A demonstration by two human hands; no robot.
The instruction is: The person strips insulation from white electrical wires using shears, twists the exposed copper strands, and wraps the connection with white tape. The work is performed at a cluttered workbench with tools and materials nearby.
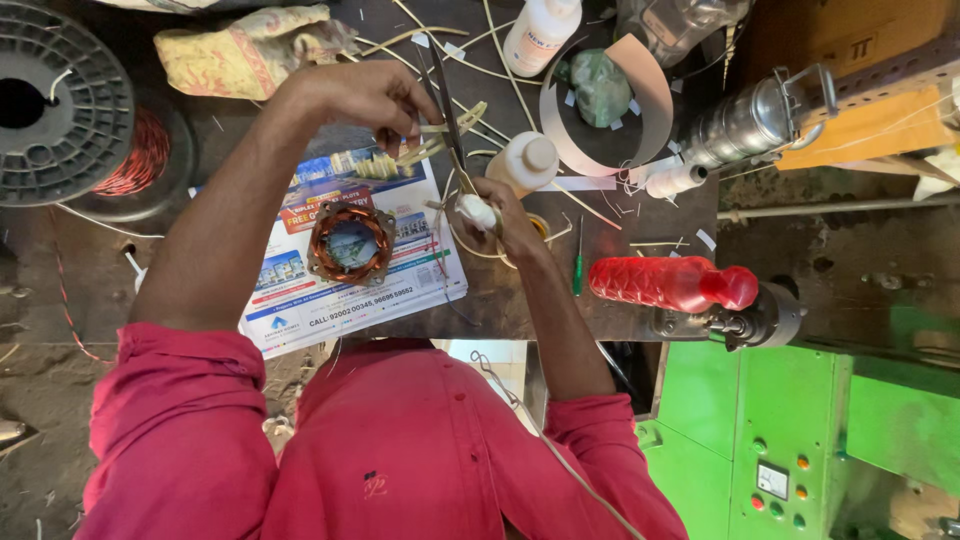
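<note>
1. Hands first: my left hand [375,100] is pinched on a bundle of thin pale strips [440,140], holding them level above the bench. My right hand [495,215] is closed around the white handle of a pair of scissors [445,100], blades pointing away from me and crossing the strips.
2. Progress, as I judge it: loose pale strips [480,65] already lie scattered on the dark bench [510,300], so some cutting looks done; the bundle in my grip is uncut where the blades meet it.
3. Motor winding [351,243]: a ring of glossy copper wire in a rusty-brown frame, sitting on a printed paper sheet [300,300] just under my left forearm, untouched.
4. Around it: a grey ribbed plastic spool [60,100] with red wire at far left, a smooth white bottle [527,160] beside my right hand, a curled band of stiff grey sheet [650,110], and a ridged red plastic bottle [670,283] lying sideways.
</note>
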